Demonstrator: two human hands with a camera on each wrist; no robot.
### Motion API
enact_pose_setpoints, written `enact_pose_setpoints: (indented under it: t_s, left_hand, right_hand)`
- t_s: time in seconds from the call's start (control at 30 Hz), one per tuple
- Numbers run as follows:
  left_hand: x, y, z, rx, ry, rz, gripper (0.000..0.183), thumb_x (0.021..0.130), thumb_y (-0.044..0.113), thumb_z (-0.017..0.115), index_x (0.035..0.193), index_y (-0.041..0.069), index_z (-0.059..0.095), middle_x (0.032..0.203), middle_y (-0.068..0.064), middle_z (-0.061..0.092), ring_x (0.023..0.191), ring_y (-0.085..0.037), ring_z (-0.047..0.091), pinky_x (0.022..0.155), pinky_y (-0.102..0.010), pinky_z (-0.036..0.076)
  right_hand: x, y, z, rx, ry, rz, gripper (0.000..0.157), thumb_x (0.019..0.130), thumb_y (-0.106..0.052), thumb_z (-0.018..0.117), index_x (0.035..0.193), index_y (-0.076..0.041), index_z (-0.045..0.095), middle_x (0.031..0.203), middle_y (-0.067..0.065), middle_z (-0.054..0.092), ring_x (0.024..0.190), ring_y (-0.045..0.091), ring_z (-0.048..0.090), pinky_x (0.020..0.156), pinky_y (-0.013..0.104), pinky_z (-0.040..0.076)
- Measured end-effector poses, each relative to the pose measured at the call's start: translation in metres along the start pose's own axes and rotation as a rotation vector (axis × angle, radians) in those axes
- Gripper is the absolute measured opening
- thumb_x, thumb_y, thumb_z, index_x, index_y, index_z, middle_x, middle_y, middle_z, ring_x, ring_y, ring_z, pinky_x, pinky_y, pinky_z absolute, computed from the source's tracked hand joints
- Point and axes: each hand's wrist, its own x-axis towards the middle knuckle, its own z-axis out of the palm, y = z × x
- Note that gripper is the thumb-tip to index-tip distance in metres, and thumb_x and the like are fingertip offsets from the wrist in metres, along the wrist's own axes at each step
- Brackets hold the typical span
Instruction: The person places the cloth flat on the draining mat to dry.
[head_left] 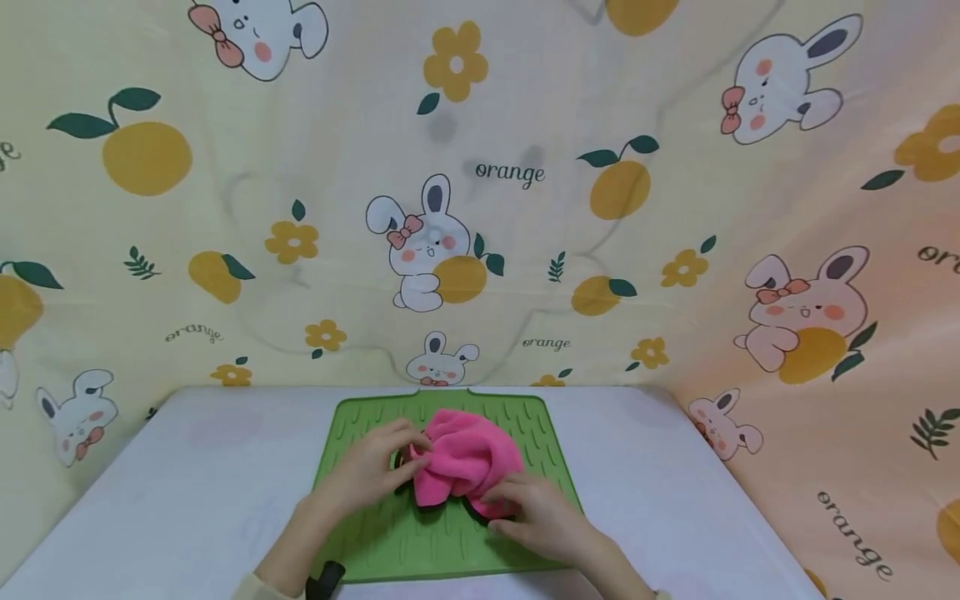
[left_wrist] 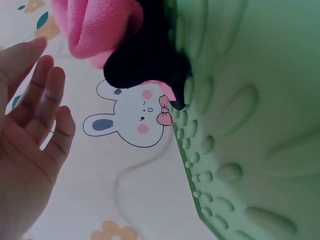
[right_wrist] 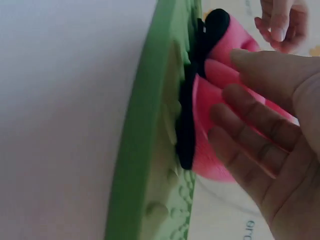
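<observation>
A bunched pink fleecy cloth item point(head_left: 472, 446) with a black part point(left_wrist: 145, 57) beneath lies on a green textured mat point(head_left: 442, 550); its exact kind does not show. My left hand point(head_left: 375, 462) is at its left side, fingers loosely bent. In the left wrist view, a gap separates that hand point(left_wrist: 35, 145) from the pink cloth point(left_wrist: 100, 25). At the lower right edge of the cloth is my right hand point(head_left: 543, 512). The right wrist view has this hand's relaxed fingers point(right_wrist: 245, 135) spread in front of the pink folds, not curled round them.
The mat lies on a white table point(head_left: 210, 483). Behind and to the right hangs a cream curtain point(head_left: 360, 125) printed with rabbits, oranges and flowers. A small black object point(head_left: 326, 579) shows beside the left wrist at the mat's near left corner.
</observation>
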Motion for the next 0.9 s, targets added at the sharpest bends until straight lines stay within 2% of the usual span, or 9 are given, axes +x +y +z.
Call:
enact_pose_setpoints:
  t_s: [0.23, 0.37, 0.67, 0.9]
  left_hand:
    - [-0.003, 0.002, 0.003, 0.045, -0.169, -0.08, 0.014, 0.09, 0.012, 0.082, 0.101, 0.019, 0.077, 0.095, 0.01, 0.062, 0.082, -0.01, 0.06, 0.072, -0.025, 0.054]
    - [-0.003, 0.001, 0.006, 0.065, -0.231, -0.119, 0.018, 0.086, 0.015, 0.086, 0.099, 0.023, 0.078, 0.097, 0.013, 0.061, 0.087, -0.009, 0.059, 0.078, -0.028, 0.055]
    - [-0.006, 0.002, 0.013, 0.077, -0.307, -0.17, 0.033, 0.074, 0.018, 0.094, 0.102, 0.022, 0.077, 0.101, 0.013, 0.059, 0.089, -0.008, 0.059, 0.081, -0.032, 0.055]
    - [-0.008, 0.003, 0.018, 0.127, -0.302, -0.211, 0.032, 0.076, 0.016, 0.093, 0.102, 0.021, 0.075, 0.107, 0.01, 0.061, 0.092, -0.01, 0.06, 0.084, -0.038, 0.056]
  right_hand:
    - [0.011, 0.003, 0.009, -0.089, -0.078, 0.039, 0.024, 0.088, -0.016, 0.084, 0.112, -0.016, 0.078, 0.103, -0.014, 0.071, 0.089, -0.002, 0.06, 0.079, 0.02, 0.054]
    - [0.014, 0.005, 0.011, -0.098, -0.087, 0.047, 0.023, 0.088, -0.013, 0.084, 0.11, -0.016, 0.079, 0.102, -0.014, 0.071, 0.088, -0.003, 0.06, 0.08, 0.02, 0.054]
    - [0.016, 0.006, 0.012, -0.107, -0.08, 0.04, 0.02, 0.087, -0.009, 0.084, 0.106, -0.016, 0.08, 0.098, -0.015, 0.072, 0.092, -0.002, 0.064, 0.084, 0.024, 0.056]
    - [0.017, 0.006, 0.013, -0.105, -0.074, 0.037, 0.02, 0.087, -0.006, 0.083, 0.104, -0.015, 0.08, 0.097, -0.013, 0.073, 0.087, -0.003, 0.062, 0.079, 0.022, 0.055]
